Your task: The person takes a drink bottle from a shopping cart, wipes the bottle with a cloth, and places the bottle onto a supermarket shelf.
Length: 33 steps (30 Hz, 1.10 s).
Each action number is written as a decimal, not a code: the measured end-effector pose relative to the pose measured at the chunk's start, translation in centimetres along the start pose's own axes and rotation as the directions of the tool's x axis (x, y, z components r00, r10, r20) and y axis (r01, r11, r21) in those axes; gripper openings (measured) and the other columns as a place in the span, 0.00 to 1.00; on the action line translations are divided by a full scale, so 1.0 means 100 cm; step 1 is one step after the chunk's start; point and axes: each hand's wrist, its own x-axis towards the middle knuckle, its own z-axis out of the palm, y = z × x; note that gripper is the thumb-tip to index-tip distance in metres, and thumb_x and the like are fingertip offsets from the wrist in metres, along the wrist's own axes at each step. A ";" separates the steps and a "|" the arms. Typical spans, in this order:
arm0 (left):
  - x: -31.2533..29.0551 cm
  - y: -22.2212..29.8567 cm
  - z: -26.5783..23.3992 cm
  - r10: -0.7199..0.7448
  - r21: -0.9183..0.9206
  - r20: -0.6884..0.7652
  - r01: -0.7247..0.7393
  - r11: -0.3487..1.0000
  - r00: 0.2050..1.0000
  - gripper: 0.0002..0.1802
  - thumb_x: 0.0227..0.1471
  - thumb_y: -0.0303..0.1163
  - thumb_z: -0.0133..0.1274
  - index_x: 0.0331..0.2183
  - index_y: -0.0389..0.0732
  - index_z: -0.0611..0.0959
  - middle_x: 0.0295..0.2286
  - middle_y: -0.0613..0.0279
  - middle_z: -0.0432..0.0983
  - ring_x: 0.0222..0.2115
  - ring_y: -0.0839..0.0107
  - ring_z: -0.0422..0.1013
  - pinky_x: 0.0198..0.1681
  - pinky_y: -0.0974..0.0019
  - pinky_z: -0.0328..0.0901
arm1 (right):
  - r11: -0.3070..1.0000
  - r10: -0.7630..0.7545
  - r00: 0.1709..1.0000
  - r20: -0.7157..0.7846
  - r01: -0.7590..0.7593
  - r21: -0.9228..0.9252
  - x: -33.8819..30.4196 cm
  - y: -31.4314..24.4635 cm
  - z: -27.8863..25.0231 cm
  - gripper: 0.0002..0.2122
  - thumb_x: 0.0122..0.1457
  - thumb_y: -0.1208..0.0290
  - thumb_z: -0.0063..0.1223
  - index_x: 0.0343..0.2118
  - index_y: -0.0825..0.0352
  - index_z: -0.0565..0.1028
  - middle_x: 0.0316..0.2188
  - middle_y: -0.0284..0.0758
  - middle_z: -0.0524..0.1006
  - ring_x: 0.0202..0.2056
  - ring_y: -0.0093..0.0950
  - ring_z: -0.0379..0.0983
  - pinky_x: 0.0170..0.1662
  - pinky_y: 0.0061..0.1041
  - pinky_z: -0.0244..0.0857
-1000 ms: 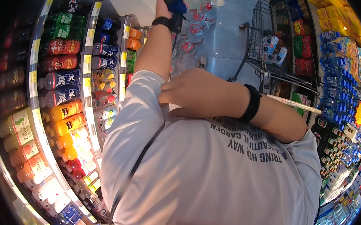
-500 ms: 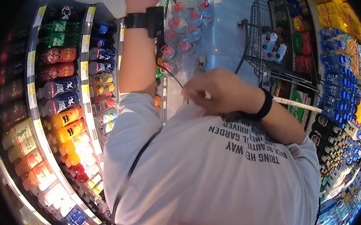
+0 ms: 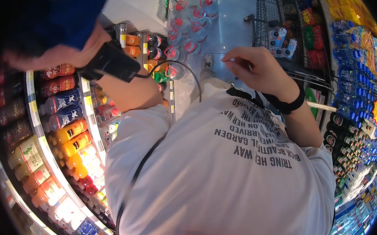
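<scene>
At the upper left, my left hand point(image 3: 61, 54) grips a dark blue object point(image 3: 70, 21), held up before the drink shelves. It is blurred and partly cut off by the picture's edge, so its kind does not show. A black device point(image 3: 113, 61) is strapped to that wrist, with a cable leading from it. My right hand point(image 3: 257, 71) hovers in front of my shirt, fingers loosely curled and thumb apart from them, with nothing visible in it. A black band point(image 3: 290, 104) circles the right wrist.
Shelves of drinks run along the left, with orange bottles point(image 3: 75, 143) among them. Large water bottles with red handles point(image 3: 182, 24) stand on the floor ahead. A black shopping cart point(image 3: 265, 14) is at the right, beside stacked blue-capped bottles point(image 3: 347, 69).
My left hand has swung left toward the shelves with the dark blue object. My right hand has moved right and slightly up, away from my shirt front, and its fingers have loosened.
</scene>
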 end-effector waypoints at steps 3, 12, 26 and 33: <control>-0.019 -0.028 -0.005 -0.174 0.021 -0.274 0.187 0.982 0.946 0.26 0.54 0.44 0.51 0.52 0.41 0.71 0.51 0.59 0.66 0.50 0.64 0.65 0.45 0.57 0.68 | 0.988 0.149 0.989 -0.023 -0.150 -0.045 -0.014 0.018 -0.006 0.07 0.55 0.73 0.56 0.36 0.66 0.78 0.17 0.35 0.72 0.18 0.25 0.65 0.24 0.24 0.61; -0.145 -0.152 -0.052 -0.678 -0.157 -0.673 0.839 0.521 0.295 0.23 0.48 0.31 0.57 0.46 0.38 0.71 0.32 0.53 0.77 0.27 0.66 0.76 0.29 0.66 0.72 | 0.850 0.514 0.858 -0.027 -0.513 -0.124 -0.096 0.115 0.003 0.07 0.59 0.73 0.53 0.39 0.69 0.75 0.18 0.31 0.72 0.19 0.19 0.67 0.24 0.22 0.60; -0.405 -0.174 -0.108 -0.589 -0.244 -0.685 0.896 -0.370 -0.430 0.51 0.39 0.40 0.62 0.62 0.37 0.58 0.40 0.50 0.75 0.34 0.63 0.75 0.34 0.63 0.71 | 0.782 0.539 0.828 -0.156 -0.561 -0.272 -0.150 0.143 0.047 0.10 0.54 0.70 0.53 0.38 0.64 0.77 0.23 0.41 0.78 0.30 0.42 0.76 0.35 0.40 0.68; -0.412 -0.158 -0.098 -0.522 -0.144 -0.767 0.893 -0.427 -0.373 0.42 0.36 0.35 0.64 0.54 0.34 0.68 0.38 0.50 0.75 0.33 0.62 0.75 0.36 0.61 0.71 | 0.726 0.562 0.781 -0.274 -0.624 -0.288 -0.126 0.146 0.057 0.07 0.54 0.68 0.51 0.33 0.63 0.77 0.26 0.41 0.78 0.31 0.42 0.75 0.34 0.39 0.68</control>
